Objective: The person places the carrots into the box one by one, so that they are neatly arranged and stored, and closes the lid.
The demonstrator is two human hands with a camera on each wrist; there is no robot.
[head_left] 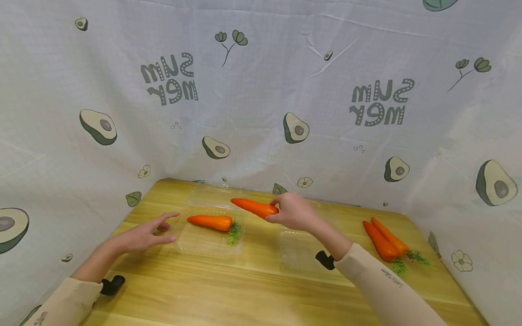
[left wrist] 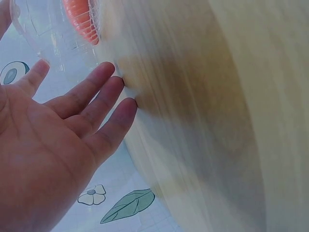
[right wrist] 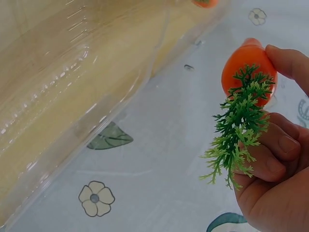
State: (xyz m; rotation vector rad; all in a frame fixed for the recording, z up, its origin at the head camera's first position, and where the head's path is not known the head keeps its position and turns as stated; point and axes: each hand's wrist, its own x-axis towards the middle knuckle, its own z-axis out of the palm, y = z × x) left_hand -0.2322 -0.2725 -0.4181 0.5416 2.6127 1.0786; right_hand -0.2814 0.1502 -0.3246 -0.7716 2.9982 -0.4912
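Observation:
My right hand (head_left: 294, 212) pinches an orange carrot (head_left: 253, 207) by its thick end, above the table between two clear plastic containers. Its tip points left in the head view; green leaves (right wrist: 244, 121) dangle from the carrot in the right wrist view. A second carrot (head_left: 210, 222) lies inside the left clear container (head_left: 195, 246), its leaves toward the right. Beside that container's left edge is my left hand (head_left: 147, 233), fingers spread and holding nothing. In the left wrist view the left palm (left wrist: 43, 150) faces the camera.
The right clear container (head_left: 291, 253) sits beneath my right forearm. Two more carrots (head_left: 385, 240) with green leaves lie side by side on the wooden table (head_left: 228, 294) at the right. A white printed curtain (head_left: 253, 99) surrounds the table's back and sides.

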